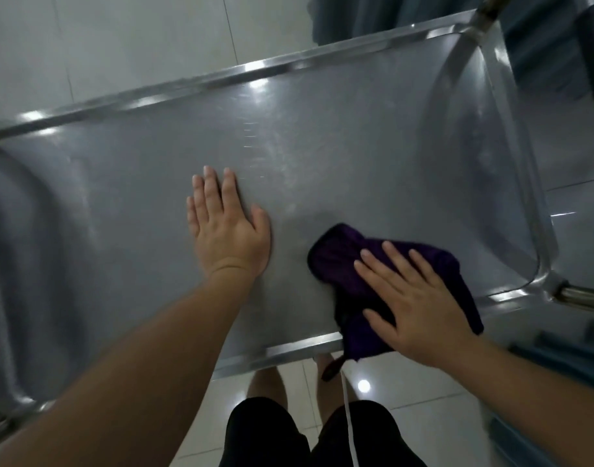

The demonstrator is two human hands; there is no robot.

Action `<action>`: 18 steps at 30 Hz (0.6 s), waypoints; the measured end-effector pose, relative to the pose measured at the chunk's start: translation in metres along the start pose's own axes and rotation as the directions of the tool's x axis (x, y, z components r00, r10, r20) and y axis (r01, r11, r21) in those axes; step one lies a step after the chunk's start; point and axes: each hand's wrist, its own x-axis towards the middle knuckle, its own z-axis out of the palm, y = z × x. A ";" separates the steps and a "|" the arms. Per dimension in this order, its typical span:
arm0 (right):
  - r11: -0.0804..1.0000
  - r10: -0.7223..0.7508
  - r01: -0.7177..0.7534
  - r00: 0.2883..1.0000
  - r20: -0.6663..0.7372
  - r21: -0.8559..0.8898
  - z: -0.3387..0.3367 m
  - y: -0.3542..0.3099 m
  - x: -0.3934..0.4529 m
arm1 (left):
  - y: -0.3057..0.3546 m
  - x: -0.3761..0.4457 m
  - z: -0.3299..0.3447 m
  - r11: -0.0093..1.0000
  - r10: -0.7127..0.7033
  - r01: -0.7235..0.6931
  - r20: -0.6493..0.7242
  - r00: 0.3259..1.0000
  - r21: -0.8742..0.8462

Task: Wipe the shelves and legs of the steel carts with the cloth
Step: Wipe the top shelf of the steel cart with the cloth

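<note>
Step in hand, by my reading: wiping the top shelf of the cart; lower shelves and legs look not yet reached from this stance.

Flat grey brushed-steel top shelf with raised polished rim (201,85) fills the view, seen from above. Faint smeary streaks show near its middle, under the light glare.

Dark purple crumpled cloth (336,254) lies on the shelf near the near-right part, one corner drooping over the near rim toward the pale tiled floor (406,385).

Right hand (420,308): palm down on the cloth, fingers straight and spread, pointing up-left. Grip not closed; it presses the cloth flat rather than pinching it.

Left hand (228,227): flat on bare steel just beside the cloth, apart from it, fingers straight and together. Grip open, holding nothing; likely bracing the cart.

Both forearms reach in from the near edge.

Next move, judged: sweep the cloth across the streaked middle and toward the far rim and corners, keeping palm pressure even; the left hand would have to lift off the patch it covers.
</note>
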 end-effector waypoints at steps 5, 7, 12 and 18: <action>0.999 -0.001 0.002 1.000 0.027 -0.038 -0.003 -0.001 -0.001 | -0.003 0.004 -0.016 1.000 0.018 -0.017 0.089 0.996 -0.010; 0.999 0.002 -0.001 1.000 0.024 -0.044 -0.002 -0.002 0.000 | -0.019 0.011 -0.028 0.997 0.068 -0.064 0.088 0.994 -0.044; 0.998 0.002 0.000 0.999 0.039 -0.064 -0.002 -0.001 0.002 | -0.082 0.006 -0.041 0.996 0.083 -0.083 0.011 0.997 0.026; 0.995 -0.075 0.074 0.997 -0.017 -0.061 -0.029 0.003 0.106 | -0.098 0.009 -0.023 0.993 0.117 -0.117 0.011 0.993 0.011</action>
